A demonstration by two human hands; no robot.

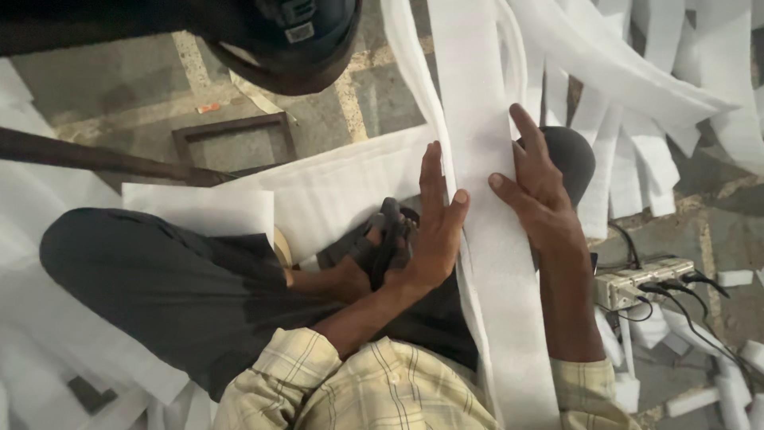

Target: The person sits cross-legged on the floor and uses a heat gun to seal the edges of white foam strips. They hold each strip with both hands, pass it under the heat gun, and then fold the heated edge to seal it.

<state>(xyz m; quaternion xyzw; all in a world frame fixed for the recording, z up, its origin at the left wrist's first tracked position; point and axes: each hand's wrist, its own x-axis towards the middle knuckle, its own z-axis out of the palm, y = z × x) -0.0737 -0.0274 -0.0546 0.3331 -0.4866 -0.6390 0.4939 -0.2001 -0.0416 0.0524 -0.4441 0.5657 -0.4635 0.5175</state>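
White foam strip (485,239) runs lengthwise top to bottom at centre frame; left hand (434,231) and right hand (541,195), fingers spread, flank it, seemingly pressing flat.

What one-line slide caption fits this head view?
Seated person's left hand and right hand press flat on a long white foam strip running over the lap.
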